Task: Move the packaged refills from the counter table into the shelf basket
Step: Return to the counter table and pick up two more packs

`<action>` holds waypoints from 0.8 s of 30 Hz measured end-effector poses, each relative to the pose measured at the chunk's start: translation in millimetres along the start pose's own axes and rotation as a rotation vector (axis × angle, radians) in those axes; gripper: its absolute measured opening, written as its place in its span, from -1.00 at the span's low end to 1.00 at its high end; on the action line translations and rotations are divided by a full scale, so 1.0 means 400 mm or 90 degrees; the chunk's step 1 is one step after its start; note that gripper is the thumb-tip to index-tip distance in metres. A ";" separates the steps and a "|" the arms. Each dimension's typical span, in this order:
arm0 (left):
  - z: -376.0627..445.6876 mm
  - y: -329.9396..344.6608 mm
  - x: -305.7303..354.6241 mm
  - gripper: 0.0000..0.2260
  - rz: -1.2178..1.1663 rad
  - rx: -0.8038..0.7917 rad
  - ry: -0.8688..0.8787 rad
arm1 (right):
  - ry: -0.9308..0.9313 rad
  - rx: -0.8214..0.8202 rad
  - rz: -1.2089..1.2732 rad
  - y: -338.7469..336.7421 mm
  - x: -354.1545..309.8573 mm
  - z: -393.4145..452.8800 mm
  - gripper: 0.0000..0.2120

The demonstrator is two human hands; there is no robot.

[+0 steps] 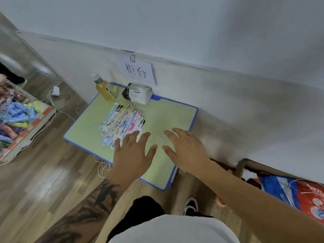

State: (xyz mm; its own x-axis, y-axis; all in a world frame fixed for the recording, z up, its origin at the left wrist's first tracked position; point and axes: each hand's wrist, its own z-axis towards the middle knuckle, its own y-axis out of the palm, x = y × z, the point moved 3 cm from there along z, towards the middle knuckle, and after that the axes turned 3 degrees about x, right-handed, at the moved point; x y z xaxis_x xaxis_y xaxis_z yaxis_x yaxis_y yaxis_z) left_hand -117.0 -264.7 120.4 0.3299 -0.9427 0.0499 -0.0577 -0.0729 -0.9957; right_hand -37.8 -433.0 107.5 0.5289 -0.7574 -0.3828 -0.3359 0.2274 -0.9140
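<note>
1. The refill packs (122, 122) lie fanned in a loose overlapping pile on the green worktop (171, 116), just in front of a bottle (104, 90) and a tissue pack (137, 93) that stand by the wall.
2. The left hand (133, 153) is spread flat with fingers straight and released, its fingertips over the near edge of the pile; whether they press on the packs or hover just above cannot be told.
3. The right hand (185, 148) is also spread and holds nothing — it is over bare worktop, beside the pile and clear of it.
4. The packs look thin, flat and light, probably card and slick plastic, so they are likely to slide over one another and fan out further if lifted by one corner.
5. A good hold would be to sweep the pile together from both sides and squeeze the stack across its long edges — thumb on top, fingers beneath.
6. The shelf basket (26, 123) sits to the left, well apart from the worktop, already full of coloured items.
</note>
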 end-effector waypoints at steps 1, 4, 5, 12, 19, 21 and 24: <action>0.011 0.005 -0.011 -0.47 0.000 -0.003 -0.009 | -0.006 -0.010 0.002 0.010 -0.006 0.022 -0.44; 0.045 0.023 -0.050 -0.47 0.001 -0.005 -0.030 | -0.022 -0.037 -0.002 0.043 -0.029 0.084 -0.44; 0.059 0.031 -0.065 -0.44 -0.001 -0.005 -0.034 | -0.022 -0.045 -0.001 0.055 -0.035 0.105 -0.44; 0.199 0.113 -0.196 -0.43 -0.034 -0.047 -0.015 | 0.047 -0.096 0.009 0.121 -0.071 0.261 -0.47; 0.358 0.174 -0.385 -0.51 -0.077 -0.116 0.032 | 0.172 -0.201 0.020 0.212 -0.195 0.440 -0.66; 0.388 0.190 -0.439 -0.50 -0.080 -0.135 0.044 | 0.209 -0.221 0.044 0.247 -0.244 0.495 -0.70; 0.426 0.214 -0.511 -0.43 -0.074 -0.169 0.076 | 0.295 -0.204 0.094 0.302 -0.300 0.579 -0.70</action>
State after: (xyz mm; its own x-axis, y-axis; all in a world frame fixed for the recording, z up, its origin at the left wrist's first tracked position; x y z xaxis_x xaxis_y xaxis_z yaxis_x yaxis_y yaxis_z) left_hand -28.8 -22.9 11.8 0.2373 -0.9532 0.1871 -0.2750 -0.2506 -0.9282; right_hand 38.8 -173.0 12.1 0.0860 -0.9369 -0.3389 -0.6376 0.2096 -0.7413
